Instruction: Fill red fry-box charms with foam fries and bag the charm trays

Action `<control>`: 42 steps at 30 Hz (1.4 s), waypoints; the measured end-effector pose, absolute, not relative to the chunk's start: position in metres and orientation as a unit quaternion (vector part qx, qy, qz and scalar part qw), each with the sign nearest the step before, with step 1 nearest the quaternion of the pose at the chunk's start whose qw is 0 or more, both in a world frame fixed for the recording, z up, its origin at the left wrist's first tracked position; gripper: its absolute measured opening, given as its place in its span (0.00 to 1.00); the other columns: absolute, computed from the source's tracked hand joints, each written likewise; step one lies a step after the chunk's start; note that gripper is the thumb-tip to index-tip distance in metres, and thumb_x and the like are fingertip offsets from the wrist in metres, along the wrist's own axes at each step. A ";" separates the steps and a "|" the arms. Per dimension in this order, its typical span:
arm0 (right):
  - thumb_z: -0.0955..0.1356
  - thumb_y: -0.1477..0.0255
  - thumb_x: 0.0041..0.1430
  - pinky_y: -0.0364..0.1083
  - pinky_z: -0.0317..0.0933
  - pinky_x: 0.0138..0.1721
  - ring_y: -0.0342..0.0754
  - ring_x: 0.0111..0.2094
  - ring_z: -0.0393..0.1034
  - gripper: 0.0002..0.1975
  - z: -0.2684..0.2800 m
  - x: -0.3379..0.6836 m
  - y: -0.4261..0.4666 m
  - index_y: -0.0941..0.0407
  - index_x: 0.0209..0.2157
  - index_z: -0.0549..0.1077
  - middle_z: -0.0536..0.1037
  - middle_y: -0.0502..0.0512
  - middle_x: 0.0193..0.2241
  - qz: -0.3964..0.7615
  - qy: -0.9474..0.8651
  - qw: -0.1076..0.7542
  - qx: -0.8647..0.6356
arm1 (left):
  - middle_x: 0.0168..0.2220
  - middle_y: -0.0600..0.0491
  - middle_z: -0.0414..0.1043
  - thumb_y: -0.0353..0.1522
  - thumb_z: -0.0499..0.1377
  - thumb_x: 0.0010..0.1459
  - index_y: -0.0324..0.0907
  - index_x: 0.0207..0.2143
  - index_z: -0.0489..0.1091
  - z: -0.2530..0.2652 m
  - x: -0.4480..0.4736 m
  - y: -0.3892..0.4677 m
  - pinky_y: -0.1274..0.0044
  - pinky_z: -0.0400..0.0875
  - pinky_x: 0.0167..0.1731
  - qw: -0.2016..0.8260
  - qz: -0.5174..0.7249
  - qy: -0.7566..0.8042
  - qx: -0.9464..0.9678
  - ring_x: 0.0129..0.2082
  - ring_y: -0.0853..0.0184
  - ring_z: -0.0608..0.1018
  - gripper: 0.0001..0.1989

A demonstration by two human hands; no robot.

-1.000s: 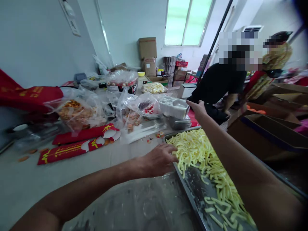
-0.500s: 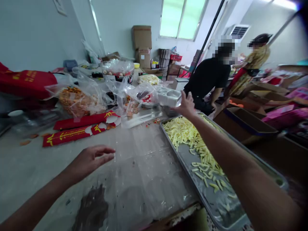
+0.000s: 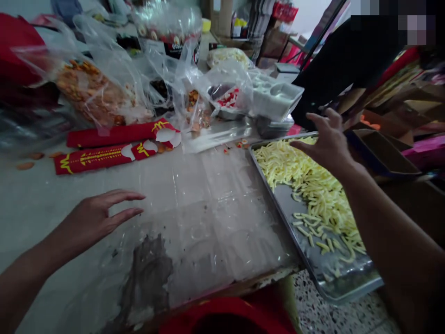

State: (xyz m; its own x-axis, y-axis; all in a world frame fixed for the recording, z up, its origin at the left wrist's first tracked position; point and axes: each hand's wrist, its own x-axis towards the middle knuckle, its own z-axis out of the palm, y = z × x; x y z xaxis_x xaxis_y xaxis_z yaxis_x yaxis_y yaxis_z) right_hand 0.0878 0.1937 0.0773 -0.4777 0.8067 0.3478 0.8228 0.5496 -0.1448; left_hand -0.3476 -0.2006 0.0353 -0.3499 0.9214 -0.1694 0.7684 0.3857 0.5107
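Observation:
My left hand (image 3: 100, 211) hovers over the table (image 3: 194, 204) with thumb and fingers apart and nothing between them. Out to the right, my right hand (image 3: 325, 139) is raised above the far part of a metal tray (image 3: 283, 222), its fingers spread and empty. Pale yellow pieces shaped like fries (image 3: 313, 181) are heaped at the tray's far end, with some scattered lower down. Left of my right hand lies a stack of clear plastic trays (image 3: 274, 95) with moulded compartments. Two red fries cartons (image 3: 104, 155) with yellow markings rest beyond my left hand.
Clear bags with orange-brown pieces (image 3: 93, 93) crowd the table's back. A bowl of red and white bits (image 3: 229, 97) sits among them. A person in black (image 3: 351, 55) bends beyond the tray, near open cardboard boxes (image 3: 378, 148). A red rim (image 3: 225, 308) shows below the table edge.
The view has tipped downward and closer to the table. My right hand has drawn back from beside the plastic trays to above the fries. My left hand's fingers have spread wider.

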 end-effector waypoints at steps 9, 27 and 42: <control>0.70 0.45 0.57 0.57 0.56 0.63 0.61 0.67 0.58 0.34 0.033 0.233 0.075 0.49 0.60 0.73 0.64 0.70 0.64 -0.069 -0.798 0.240 -0.549 | 0.50 0.68 0.79 0.51 0.61 0.58 0.69 0.48 0.74 0.015 -0.345 -0.210 0.65 0.71 0.55 0.208 0.153 0.713 0.651 0.52 0.58 0.79 0.15; 0.71 0.67 0.61 0.66 0.64 0.58 0.63 0.57 0.69 0.07 -0.033 0.215 -0.064 0.46 0.42 0.78 0.76 0.58 0.54 -0.015 -0.791 0.402 -0.461 | 0.22 0.56 0.69 0.46 0.56 0.66 0.41 0.23 0.71 0.040 -0.198 -0.189 0.79 0.64 0.28 0.220 0.218 0.669 0.675 0.25 0.70 0.72 0.23; 0.70 0.65 0.55 0.65 0.77 0.34 0.64 0.38 0.81 0.13 -0.052 0.235 -0.048 0.36 0.43 0.77 0.84 0.49 0.38 0.060 -0.825 0.390 -0.406 | 0.67 0.40 0.63 0.47 0.56 0.67 0.45 0.63 0.67 -0.009 -0.192 0.028 0.52 0.54 0.67 0.058 0.116 0.512 0.849 0.69 0.48 0.62 0.28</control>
State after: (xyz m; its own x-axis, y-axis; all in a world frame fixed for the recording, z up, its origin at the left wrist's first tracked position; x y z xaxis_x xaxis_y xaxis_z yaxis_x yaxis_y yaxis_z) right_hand 0.2349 -0.0477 -0.0518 -0.3673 0.7160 0.5937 0.6220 0.6637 -0.4155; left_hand -0.1923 0.0283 -0.0094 0.4490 0.8829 0.1377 0.8560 -0.4692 0.2171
